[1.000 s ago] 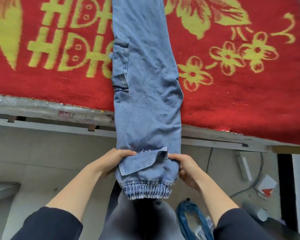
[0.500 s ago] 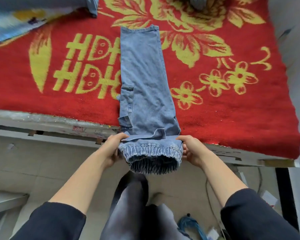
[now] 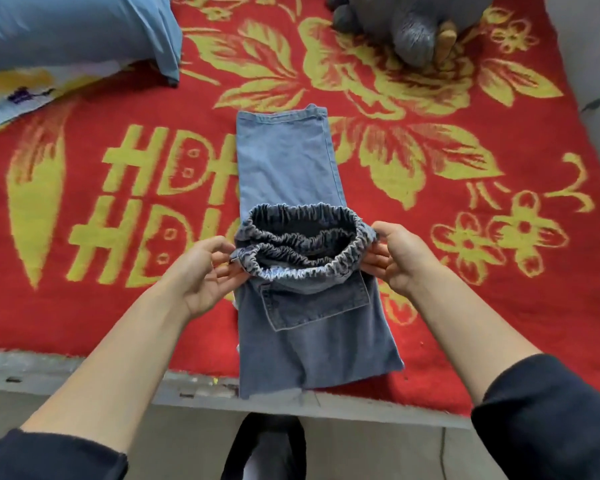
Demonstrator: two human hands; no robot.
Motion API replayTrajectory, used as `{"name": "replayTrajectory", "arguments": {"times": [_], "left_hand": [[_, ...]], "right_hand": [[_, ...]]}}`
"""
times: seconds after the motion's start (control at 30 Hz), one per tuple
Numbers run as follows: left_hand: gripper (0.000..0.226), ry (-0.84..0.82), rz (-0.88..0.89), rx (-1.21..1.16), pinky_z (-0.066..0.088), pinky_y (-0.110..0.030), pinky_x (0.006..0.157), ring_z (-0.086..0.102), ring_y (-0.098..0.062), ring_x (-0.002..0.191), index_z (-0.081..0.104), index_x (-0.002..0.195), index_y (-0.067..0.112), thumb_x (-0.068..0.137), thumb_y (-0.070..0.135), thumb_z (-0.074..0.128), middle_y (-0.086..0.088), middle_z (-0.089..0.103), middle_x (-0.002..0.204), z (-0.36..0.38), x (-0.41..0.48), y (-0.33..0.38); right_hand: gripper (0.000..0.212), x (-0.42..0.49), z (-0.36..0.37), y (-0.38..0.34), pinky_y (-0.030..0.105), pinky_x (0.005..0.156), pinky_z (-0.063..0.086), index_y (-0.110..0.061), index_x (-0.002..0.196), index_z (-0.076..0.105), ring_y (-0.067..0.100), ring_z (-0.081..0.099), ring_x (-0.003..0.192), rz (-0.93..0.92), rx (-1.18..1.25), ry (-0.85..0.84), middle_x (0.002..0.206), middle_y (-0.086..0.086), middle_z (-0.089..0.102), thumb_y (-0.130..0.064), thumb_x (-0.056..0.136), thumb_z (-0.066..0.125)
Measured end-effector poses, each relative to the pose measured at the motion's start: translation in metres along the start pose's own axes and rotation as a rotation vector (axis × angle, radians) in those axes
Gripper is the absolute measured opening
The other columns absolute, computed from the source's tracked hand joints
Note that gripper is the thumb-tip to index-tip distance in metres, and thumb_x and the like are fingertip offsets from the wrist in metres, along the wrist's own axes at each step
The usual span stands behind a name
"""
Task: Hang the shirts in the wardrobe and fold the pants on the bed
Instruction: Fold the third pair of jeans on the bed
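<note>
Blue denim pants [image 3: 288, 168] lie lengthwise on the red and yellow blanket [image 3: 465, 306] of the bed, folded in half along their length. Their lower part is lifted and doubled back over the rest, so the elastic cuffs [image 3: 302, 244] gape open toward me above the fabric. My left hand [image 3: 208, 271] pinches the left side of the cuffs. My right hand [image 3: 395, 258] pinches the right side. The fold's near edge hangs slightly past the bed's front edge.
A light blue pillow [image 3: 77, 29] lies at the back left of the bed, on a patterned sheet [image 3: 21, 91]. A grey plush toy [image 3: 406, 26] sits at the back centre-right. The grey bed frame [image 3: 84, 375] runs along the front; tiled floor lies below.
Both hands have lifted the cuff end from below the bed's edge and carried it forward over the pants. The view has tilted up, showing the pillow and plush toy.
</note>
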State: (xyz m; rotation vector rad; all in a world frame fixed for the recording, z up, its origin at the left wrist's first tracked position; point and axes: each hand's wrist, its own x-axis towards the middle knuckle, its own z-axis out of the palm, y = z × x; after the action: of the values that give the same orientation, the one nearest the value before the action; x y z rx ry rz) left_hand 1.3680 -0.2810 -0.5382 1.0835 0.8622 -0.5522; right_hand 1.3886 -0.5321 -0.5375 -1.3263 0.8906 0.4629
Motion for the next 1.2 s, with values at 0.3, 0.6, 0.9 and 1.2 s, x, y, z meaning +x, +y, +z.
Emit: {"name": "replayTrajectory", "arguments": {"times": [0.3,0.6,0.9,1.2], "left_hand": [[0.009,-0.008,0.049,-0.149,0.054,-0.023,0.046,0.056,-0.015,0.077,0.051,0.087,-0.002,0.091,-0.001,0.043,-0.013,0.054,0.086,0.046,0.117,0.109],[0.013,-0.019,0.120,-0.154,0.055,-0.022,0.049,0.057,-0.013,0.080,0.051,0.080,0.000,0.090,-0.003,0.042,-0.009,0.053,0.085,0.071,0.194,0.167],[0.047,-0.126,0.358,-0.036,0.033,-0.033,0.110,0.048,-0.016,0.126,0.031,0.144,0.013,0.099,0.014,0.045,-0.006,0.048,0.138,0.072,0.238,0.159],[0.061,-0.153,0.917,1.367,0.005,-0.031,0.120,0.005,-0.014,0.147,0.024,0.149,0.019,0.095,0.018,0.051,-0.001,0.014,0.159,0.038,0.191,0.032]], "right_hand": [[0.016,0.113,0.059,-0.076,0.021,0.049,0.054,-0.007,0.079,0.058,0.016,0.058,0.045,-0.167,0.112,0.058,0.052,0.004,0.064,-0.014,0.082,0.044],[0.021,0.175,0.094,-0.122,0.015,0.056,0.049,-0.009,0.094,0.063,0.012,0.063,0.065,-0.355,-0.117,0.064,0.077,0.007,0.067,0.001,0.077,0.070],[0.086,0.216,0.112,-0.122,0.023,0.092,0.043,-0.010,0.151,0.022,0.015,0.044,0.132,-0.403,-0.319,-0.142,0.148,0.002,0.042,0.018,0.077,0.056],[0.065,0.165,0.052,0.002,0.031,0.118,0.019,-0.019,0.148,0.033,0.017,0.019,0.146,-0.716,-1.335,-0.201,0.156,0.002,0.028,-0.018,0.088,0.058]]}}
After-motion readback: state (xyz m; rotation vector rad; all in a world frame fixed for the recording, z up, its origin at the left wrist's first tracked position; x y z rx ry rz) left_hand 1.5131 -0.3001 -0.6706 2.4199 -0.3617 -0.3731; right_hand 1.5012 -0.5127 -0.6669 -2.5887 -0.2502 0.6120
